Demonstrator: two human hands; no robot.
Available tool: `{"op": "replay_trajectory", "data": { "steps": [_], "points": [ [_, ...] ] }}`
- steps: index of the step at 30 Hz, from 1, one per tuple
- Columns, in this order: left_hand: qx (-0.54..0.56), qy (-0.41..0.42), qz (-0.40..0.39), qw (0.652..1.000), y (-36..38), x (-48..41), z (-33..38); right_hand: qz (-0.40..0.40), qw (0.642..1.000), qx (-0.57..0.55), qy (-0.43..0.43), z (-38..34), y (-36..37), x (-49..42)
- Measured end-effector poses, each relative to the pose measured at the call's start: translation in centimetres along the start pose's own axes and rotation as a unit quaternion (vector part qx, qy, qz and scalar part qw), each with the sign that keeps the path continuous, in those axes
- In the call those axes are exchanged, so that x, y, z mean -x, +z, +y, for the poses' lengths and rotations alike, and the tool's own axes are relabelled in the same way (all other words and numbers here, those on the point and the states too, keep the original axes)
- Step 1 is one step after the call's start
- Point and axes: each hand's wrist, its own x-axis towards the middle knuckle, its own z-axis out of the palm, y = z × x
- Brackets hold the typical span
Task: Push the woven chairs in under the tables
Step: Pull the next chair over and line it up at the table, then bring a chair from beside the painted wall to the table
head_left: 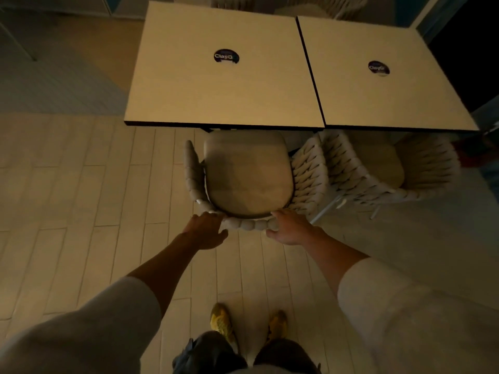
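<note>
Woven chair mostly out from worktop, front edge just under. I hold backrest: left hand, right hand, fingers seemingly curled over rim. Risk: armrest snagging neighbour chair beside it.

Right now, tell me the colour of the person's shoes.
Yellow shoes, best seen in the head view.

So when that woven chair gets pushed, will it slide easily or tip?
The woven chair probably slides: the floor looks smooth. Its thin legs suggest it is light. The left hand and right hand hold its backrest high, so a snagged leg might tip it.
</note>
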Motion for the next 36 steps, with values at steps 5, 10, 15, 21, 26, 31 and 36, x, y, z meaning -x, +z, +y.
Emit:
{"op": "replay_trajectory", "data": {
  "steps": [5,10,15,21,26,31,36],
  "points": [
    [-0.034,-0.025,0.004,0.999,-0.2,4.4,-3.7,-0.017,0.998,0.055,-0.022,-4.0,-1.6,-0.1],
    [-0.005,-0.095,0.024,0.995,-0.2,7.7,-8.4,-0.03,0.995,0.083,-0.056,-8.8,-2.5,-2.3],
    [0.006,-0.147,0.03,0.989,-2.0,8.9,-13.1,-0.035,0.99,0.099,-0.091,-13.0,-3.3,-5.2],
    [0.01,-0.178,0.028,0.984,-3.8,7.6,-17.2,-0.034,0.985,0.106,-0.131,-17.3,-4.8,-10.2],
    [0.003,-0.195,0.015,0.981,-6.8,6.2,-21.1,-0.043,0.987,0.073,-0.139,-21.8,-7.8,-15.2],
    [0.002,-0.206,0.031,0.978,-11.6,3.3,-25.1,-0.025,0.984,0.103,-0.142,-27.0,-12.0,-21.5],
    [0.03,-0.222,0.067,0.972,-13.9,1.2,-29.3,-0.009,0.978,0.139,-0.153,-30.7,-15.3,-26.2]
  ]
}}
